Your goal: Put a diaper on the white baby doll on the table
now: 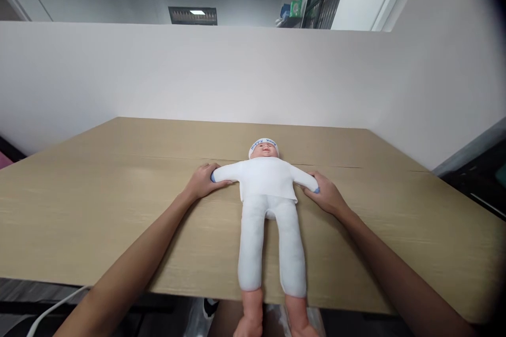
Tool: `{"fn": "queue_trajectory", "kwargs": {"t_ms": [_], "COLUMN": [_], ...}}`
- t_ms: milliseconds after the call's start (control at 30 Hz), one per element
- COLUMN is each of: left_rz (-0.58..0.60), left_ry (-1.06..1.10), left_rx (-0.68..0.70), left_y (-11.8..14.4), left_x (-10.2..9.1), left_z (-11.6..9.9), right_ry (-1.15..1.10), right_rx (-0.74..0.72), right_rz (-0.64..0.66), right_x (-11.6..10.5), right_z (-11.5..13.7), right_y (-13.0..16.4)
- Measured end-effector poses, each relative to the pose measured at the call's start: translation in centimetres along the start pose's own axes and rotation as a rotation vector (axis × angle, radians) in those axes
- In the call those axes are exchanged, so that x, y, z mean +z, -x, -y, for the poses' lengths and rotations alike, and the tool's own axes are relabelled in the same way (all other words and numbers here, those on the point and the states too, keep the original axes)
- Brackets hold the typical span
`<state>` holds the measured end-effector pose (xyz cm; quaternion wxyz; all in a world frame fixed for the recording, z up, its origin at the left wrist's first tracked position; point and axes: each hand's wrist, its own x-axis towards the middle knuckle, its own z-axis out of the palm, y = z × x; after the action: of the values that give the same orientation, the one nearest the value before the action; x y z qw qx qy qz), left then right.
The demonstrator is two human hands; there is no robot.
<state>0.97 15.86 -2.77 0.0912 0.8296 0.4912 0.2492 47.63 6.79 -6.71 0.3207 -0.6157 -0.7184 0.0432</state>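
Observation:
A baby doll (pixel 267 189) in white clothes and a white cap lies on its back on the wooden table (pixel 98 205), head away from me. Its bare feet hang over the table's near edge. My left hand (pixel 202 181) grips the end of the doll's arm on the left side. My right hand (pixel 326 194) grips the end of the other arm. Both doll arms are stretched out sideways, and a bit of blue shows at each hand.
A white partition wall (pixel 197 73) stands behind the table. A seam runs across the tabletop behind the doll's shoulders. A white cable (pixel 51 309) hangs below the near left edge. A dark desk edge (pixel 474 179) shows at the right.

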Motion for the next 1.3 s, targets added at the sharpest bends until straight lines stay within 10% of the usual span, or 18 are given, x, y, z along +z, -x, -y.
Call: {"fn": "queue_trajectory", "kwargs": {"t_ms": [567, 1300], "left_rz": [-0.134, -0.158], "left_ry": [-0.054, -0.058], "left_rx": [0.051, -0.056], "left_y": [-8.7, -9.4], "left_x": [2.2, 2.6], "left_z": [5.1, 6.3], "right_ry": [0.11, 0.139], "right_rx": [-0.036, -0.033], "right_rz": [-0.113, -0.12], "right_x": [3.7, 5.4], "right_z": [-6.8, -10.3], "right_y": [-10.4, -11.0]}}
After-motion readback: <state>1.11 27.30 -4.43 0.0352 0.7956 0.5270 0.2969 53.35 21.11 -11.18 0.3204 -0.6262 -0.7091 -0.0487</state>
